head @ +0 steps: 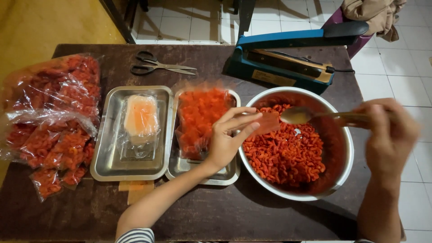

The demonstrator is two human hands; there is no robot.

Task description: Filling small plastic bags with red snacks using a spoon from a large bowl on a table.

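My left hand [229, 137] holds a small clear plastic bag [266, 122] open over the rim of a large steel bowl [344, 168]. The bowl is full of red-orange curled snacks [283, 155]. My right hand [389, 135] grips the handle of a metal spoon [299, 115], blurred, whose bowl hovers right at the bag's mouth above the snacks.
A steel tray [101, 166] with a stack of empty bags and a second tray [225, 177] of filled snack bags [202, 112] sit left of the bowl. More filled bags [51, 121] pile at far left. Scissors [159, 66] and a blue heat sealer [283, 60] lie at the table's back.
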